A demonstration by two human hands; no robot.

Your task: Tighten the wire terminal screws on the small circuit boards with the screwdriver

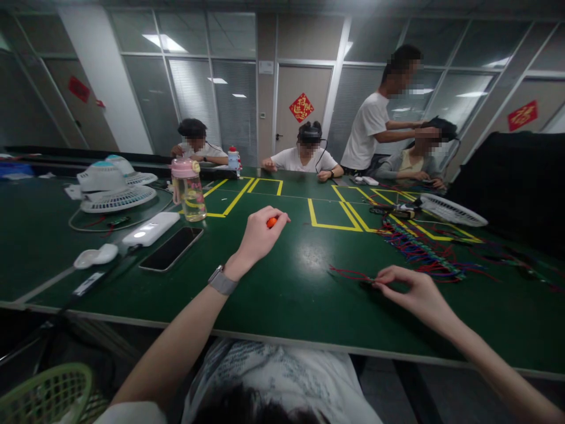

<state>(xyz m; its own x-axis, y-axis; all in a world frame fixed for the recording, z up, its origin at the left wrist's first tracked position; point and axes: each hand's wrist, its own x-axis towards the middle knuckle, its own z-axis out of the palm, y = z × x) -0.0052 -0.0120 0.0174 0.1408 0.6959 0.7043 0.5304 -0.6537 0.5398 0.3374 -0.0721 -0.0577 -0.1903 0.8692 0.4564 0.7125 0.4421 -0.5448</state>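
My left hand [263, 231], with a watch at the wrist, is closed around a small orange object [272, 222]. Most of that object is hidden by my fingers, so its kind cannot be made out. Low over the green table [282, 294], my right hand [408, 288] pinches a small dark part with red wires [351, 272] between thumb and fingertips. The wires point left, toward the middle of the table. Beyond my right hand lies a row of small boards with red and blue wires [424, 250].
Left of my hands are a phone [172, 249], a white power strip [151, 228], a pink-lidded bottle [189, 191] and white fans [117, 191]. Yellow tape [335, 226] marks rectangles. Another fan [454, 209] lies at right. Several people are across the table; a green basket [48, 391] stands below left.
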